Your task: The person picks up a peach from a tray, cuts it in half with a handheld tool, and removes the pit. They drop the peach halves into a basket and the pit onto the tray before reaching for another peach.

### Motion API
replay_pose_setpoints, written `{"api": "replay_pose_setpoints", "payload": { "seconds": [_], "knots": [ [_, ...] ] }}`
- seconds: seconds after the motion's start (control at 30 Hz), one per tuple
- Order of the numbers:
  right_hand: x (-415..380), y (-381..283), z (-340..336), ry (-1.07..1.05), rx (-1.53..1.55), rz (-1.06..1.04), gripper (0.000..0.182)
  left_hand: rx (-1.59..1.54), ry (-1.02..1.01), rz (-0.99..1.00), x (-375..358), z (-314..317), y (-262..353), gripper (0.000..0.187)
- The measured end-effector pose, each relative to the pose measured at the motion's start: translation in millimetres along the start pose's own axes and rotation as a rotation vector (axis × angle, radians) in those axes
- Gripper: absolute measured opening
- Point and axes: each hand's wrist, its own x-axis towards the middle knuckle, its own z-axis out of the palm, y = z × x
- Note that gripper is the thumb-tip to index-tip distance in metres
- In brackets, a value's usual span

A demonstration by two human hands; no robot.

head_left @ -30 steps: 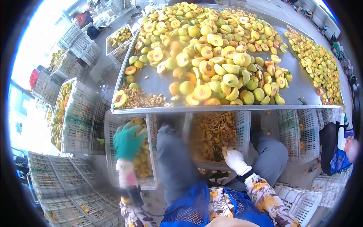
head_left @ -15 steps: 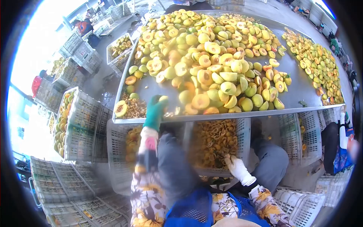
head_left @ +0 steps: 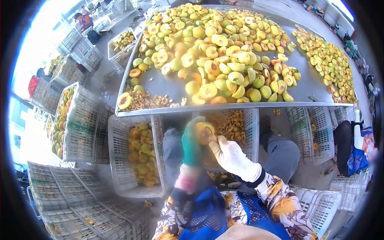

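Note:
In front of the metal table, my left hand (head_left: 191, 148), in a green glove, is closed around a halved peach (head_left: 204, 131) with its cut face toward my right hand. My right hand (head_left: 237, 158), in a white glove, has its thumb and fingers pinched right at that cut face. Whatever sits in the pinch is small and blurred; I cannot make it out. Below my hands, a crate (head_left: 251, 134) holds brownish ring-shaped fruit scraps (head_left: 230, 126). On the table above lies a big heap of peach halves (head_left: 236, 76), with loose pits (head_left: 150, 102) near its front left corner.
The table's raised metal rim (head_left: 240, 106) runs just beyond my hands. A white crate of peach pieces (head_left: 142, 156) stands at left below it. Stacked crates (head_left: 72, 200) fill the lower left. Another person's sleeve (head_left: 359, 136) shows at right, near more crates (head_left: 320, 136).
My left hand has come from the table edge down and right, now holding a halved peach. My right hand has risen from the scrap crate to meet it. The view has shifted slightly.

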Motion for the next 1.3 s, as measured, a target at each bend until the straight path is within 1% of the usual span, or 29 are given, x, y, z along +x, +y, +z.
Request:
{"api": "replay_pose_setpoints", "payload": {
  "seconds": [0.03, 0.07, 0.13, 0.23, 0.33, 0.43, 0.53, 0.57, 0.6, 0.63, 0.67, 0.7, 0.73, 0.77, 0.8, 0.83, 0.87, 0.9, 0.97, 1.0, 1.07, 1.13, 1.17, 1.2, 1.27, 1.3],
  "knots": [
    [1.4, 0.8, 3.0, -0.004, 0.005, 0.012, 0.019, 0.211, 0.003, 0.161, 0.1, -2.2, -6.0, 0.036],
    [1.3, -0.8, 2.8, -0.016, 0.013, 0.014, 0.018, 0.144, 0.036, 0.112, -3.1, -4.0, -10.9, 0.032],
    [2.7, -8.0, 0.1, -0.037, 0.03, 0.019, 0.017, 0.012, 0.099, 0.013, -5.5, 2.0, -0.2, 0.026],
    [2.4, 8.7, 6.3, -0.06, 0.014, -0.041, 0.028, 0.388, 0.072, 0.309, 2.1, -3.3, -11.6, 0.022],
    [11.8, 2.4, -11.2, -0.467, 0.462, 0.539, 0.04, 0.308, -0.122, -0.121, 12.0, -10.8, 1.2, 0.022],
    [11.9, -5.0, -22.9, -0.596, 0.715, 0.746, 0.047, 0.165, -0.239, -0.389, 14.4, -15.0, 10.9, 0.022],
    [6.9, 12.4, -17.5, -0.69, 1.165, 0.895, 0.046, 0.34, -0.399, -0.207, 15.4, -18.8, -1.6, 0.025],
    [4.2, 21.2, -13.0, -0.717, 1.31, 0.937, 0.046, 0.186, -0.314, -0.195, 13.7, -17.5, -9.3, 0.026],
    [-2.6, 39.2, -0.3, -0.78, 1.603, 0.875, 0.046, 0.036, -0.229, -0.179, 11.3, -12.5, -18.9, 0.028],
    [-7.0, 39.7, 6.3, -0.698, 1.682, 0.842, 0.046, -0.115, -0.143, -0.158, 9.9, -3.9, -23.1, 0.03],
    [-9.5, 38.2, 13.0, -0.619, 1.753, 0.807, 0.046, -0.128, 0.028, -0.027, 8.3, 6.1, -25.5, 0.034],
    [-12.5, 37.9, 18.3, -0.542, 1.823, 0.765, 0.047, 0.013, 0.207, 0.027, 12.8, 1.7, -26.1, 0.033],
    [-19.0, 41.6, 17.8, -0.349, 1.599, 0.761, 0.045, 0.157, 0.388, 0.084, 20.3, -3.6, -13.5, 0.033],
    [-20.6, 45.6, 9.9, -0.262, 1.195, 0.783, 0.043, -0.292, 0.538, -0.098, 22.4, -17.5, 7.5, 0.031],
    [-30.1, 93.9, 21.4, -0.396, 0.56, 0.657, 0.041, -0.155, 0.503, -0.026, 21.4, -46.2, 25.8, 0.032],
    [-46.7, 135.0, 30.1, -0.431, -0.049, 0.241, 0.035, 0.225, 0.377, -0.029, 22.0, -86.6, 37.7, 0.031],
    [-63.7, 148.0, 22.7, -0.577, -0.508, 0.084, 0.029, 0.602, 0.236, -0.038, 26.3, -123.6, 49.3, 0.031],
    [-75.7, 164.2, 22.4, -0.575, -0.634, 0.198, 0.029, 1.536, 0.038, 0.2, 35.0, -142.1, 70.6, 0.027],
    [-79.2, 179.8, 27.1, -0.489, -0.605, 0.302, 0.027, 1.886, -0.081, 0.402, 53.4, -139.5, 87.9, 0.025],
    [-72.5, 176.7, 28.5, -0.468, -0.547, 0.279, 0.028, 1.803, -0.093, 0.351, 69.7, -126.4, 87.0, 0.028],
    [-64.1, 164.1, 34.3, -0.425, -0.436, 0.239, 0.029, 1.628, -0.124, 0.252, 112.2, -79.5, 75.4, 0.036],
    [-55.7, 152.6, 33.2, -0.397, -0.435, 0.264, 0.033, 1.791, -0.282, 0.031, 169.8, -58.0, 18.9, 0.041],
    [-53.2, 150.7, 32.6, -0.379, -0.431, 0.278, 0.035, 1.805, -0.363, 0.04, 190.0, -49.4, 0.7, 0.043],
    [-56.4, 156.4, 32.4, -0.357, -0.415, 0.268, 0.032, 1.978, -0.522, -0.09, 212.7, -52.7, -33.0, 0.04],
    [-63.7, 162.6, 26.1, -0.229, -0.308, 0.244, 0.034, 1.796, -0.485, -0.04, 213.5, -43.6, -35.6, 0.025],
    [-68.3, 164.9, 23.9, -0.165, -0.251, 0.231, 0.035, 1.707, -0.469, -0.018, 211.0, -41.0, -36.7, 0.022]
  ]
}}
